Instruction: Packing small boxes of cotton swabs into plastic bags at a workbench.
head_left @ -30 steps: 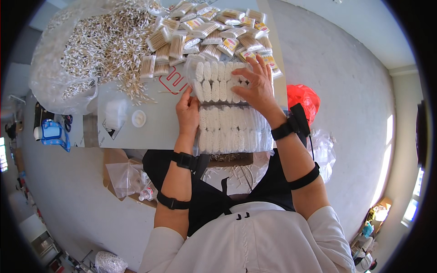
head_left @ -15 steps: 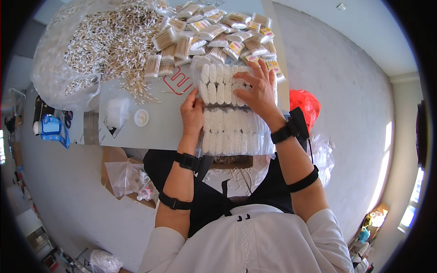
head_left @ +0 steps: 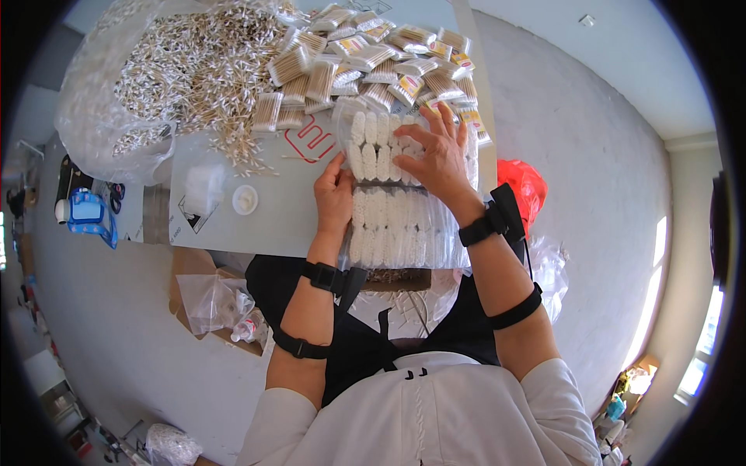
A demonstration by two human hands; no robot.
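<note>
On the table's front part lies a clear plastic bag of cotton swab packs (head_left: 388,225), stacked in two blocks with the white tips facing up. My left hand (head_left: 334,202) grips the bag's left edge, its thumb pointing up along the side and some fingers hidden. Over the upper block, my right hand (head_left: 441,159) has thumb and fingers spread, the tips touching the packs near the bag's right side. Behind the bag is a pile of cotton swab packs (head_left: 373,58), some with yellow-and-red labels.
Loose cotton swabs (head_left: 210,78) spill from a large clear bag (head_left: 81,124) at the far left. A small white dish (head_left: 245,200) and a blue packet (head_left: 92,213) are on the table. Below stands an open cardboard box (head_left: 183,299); a red bag (head_left: 522,190) is off the table's right side.
The table and everything on it sit slightly further right in the picture. Both hands keep nearly the same places on the bag.
</note>
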